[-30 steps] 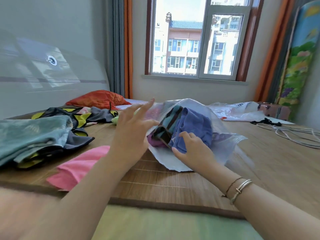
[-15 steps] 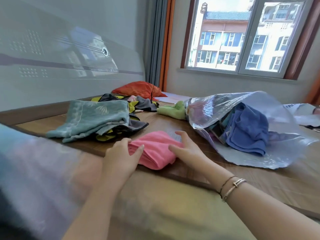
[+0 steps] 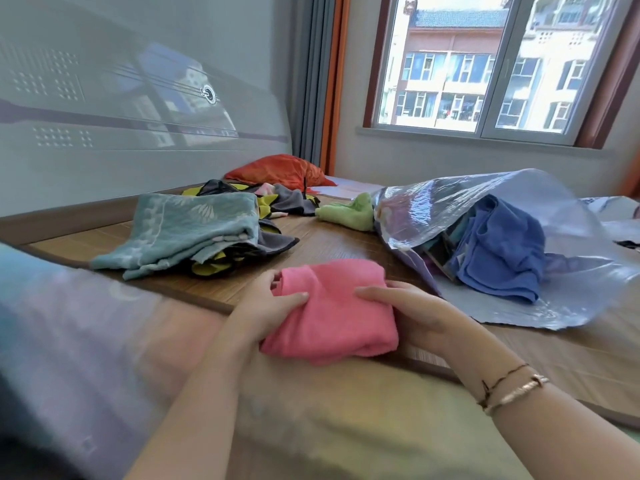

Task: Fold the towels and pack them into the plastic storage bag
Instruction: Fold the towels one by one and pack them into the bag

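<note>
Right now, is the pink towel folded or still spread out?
Folded. The pink towel is a compact bundle, gripped by the left hand and right hand, outside the plastic bag.

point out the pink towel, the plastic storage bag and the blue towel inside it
pink towel [image 3: 332, 306], head view, middle of its folded top face
plastic storage bag [image 3: 457, 202], head view, its raised clear upper wall
blue towel [image 3: 502, 251], head view, centre of the bundle inside the bag's mouth

A folded towel [image 3: 332, 313] was held between the left hand [image 3: 266, 306] and right hand [image 3: 412, 313], at the mat's [image 3: 346, 240] near edge. The storage bag [image 3: 519, 216] lay right, a towel pile [image 3: 194, 230] left behind.
</note>
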The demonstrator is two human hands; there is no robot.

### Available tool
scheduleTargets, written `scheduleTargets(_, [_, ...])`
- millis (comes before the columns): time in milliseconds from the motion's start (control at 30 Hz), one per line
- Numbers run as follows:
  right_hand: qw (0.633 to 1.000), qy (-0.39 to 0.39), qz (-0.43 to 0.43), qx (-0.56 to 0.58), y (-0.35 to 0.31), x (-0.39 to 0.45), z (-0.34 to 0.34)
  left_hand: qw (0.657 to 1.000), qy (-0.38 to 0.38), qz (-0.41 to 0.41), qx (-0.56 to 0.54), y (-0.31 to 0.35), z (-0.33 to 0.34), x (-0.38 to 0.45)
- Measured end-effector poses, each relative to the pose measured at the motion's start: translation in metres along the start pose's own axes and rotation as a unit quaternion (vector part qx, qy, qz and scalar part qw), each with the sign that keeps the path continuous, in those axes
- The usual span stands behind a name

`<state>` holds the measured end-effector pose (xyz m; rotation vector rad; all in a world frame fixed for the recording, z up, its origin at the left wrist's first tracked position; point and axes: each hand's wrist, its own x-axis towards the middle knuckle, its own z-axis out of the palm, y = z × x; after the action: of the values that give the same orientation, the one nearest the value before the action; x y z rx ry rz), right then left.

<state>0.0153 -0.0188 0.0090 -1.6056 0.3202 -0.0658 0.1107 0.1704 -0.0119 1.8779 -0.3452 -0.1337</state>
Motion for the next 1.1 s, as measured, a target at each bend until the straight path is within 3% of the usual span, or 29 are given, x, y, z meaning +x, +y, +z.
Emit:
scheduleTargets(67, [0.996, -0.040, -0.005, 0.085, -0.004, -0.016, -0.004, 0.994, -0.036, 0.021, -0.105, 0.008, 0.001, -0.009])
scheduleTargets(167, [0.995, -0.051, -0.047, 0.072, -0.015, -0.039, -0.013, 0.974, -0.013, 0.022, -0.227, 0.025, 0.009, -0.024])
scheduleTargets(233, [0.993, -0.057, -0.092, 0.042, -0.024, -0.057, -0.023, 0.969, 0.049, 0.056, -0.235, 0.036, 0.015, -0.033])
scheduleTargets(300, [0.989, -0.062, -0.132, -0.005, -0.031, -0.075, -0.039, 0.972, 0.057, 0.121, -0.194, 0.051, 0.019, -0.044])
scheduleTargets(367, [0.985, -0.064, -0.154, -0.040, -0.034, -0.091, -0.056, 0.972, -0.024, 0.164, -0.166, 0.066, 0.021, -0.056])
scheduleTargets(467, [0.985, -0.037, -0.160, -0.052, -0.033, -0.107, -0.086, 0.963, -0.190, 0.158, -0.103, 0.084, 0.038, -0.074])
scheduleTargets(567, [0.986, 0.015, -0.152, -0.066, -0.028, -0.117, -0.115, 0.957, -0.245, 0.134, -0.080, 0.092, 0.069, -0.086])
scheduleTargets(667, [0.982, 0.071, -0.138, -0.106, -0.021, -0.124, -0.136, 0.964, -0.207, 0.133, -0.100, 0.085, 0.101, -0.084])
scheduleTargets(800, [0.969, 0.163, -0.181, -0.035, -0.020, -0.117, -0.156, 0.966, -0.108, 0.180, -0.153, 0.074, 0.136, -0.050])
scheduleTargets(933, [0.925, 0.318, -0.192, 0.078, -0.022, -0.079, -0.174, 0.963, 0.062, 0.255, 0.054, 0.087, 0.154, -0.011])
scheduleTargets(1000, [0.911, 0.357, -0.194, 0.071, -0.024, -0.052, -0.177, 0.953, 0.071, 0.259, 0.138, 0.095, 0.161, 0.000])
scheduleTargets(1100, [0.910, 0.367, -0.191, -0.030, -0.036, -0.012, -0.179, 0.939, 0.083, 0.281, 0.182, 0.093, 0.169, 0.020])
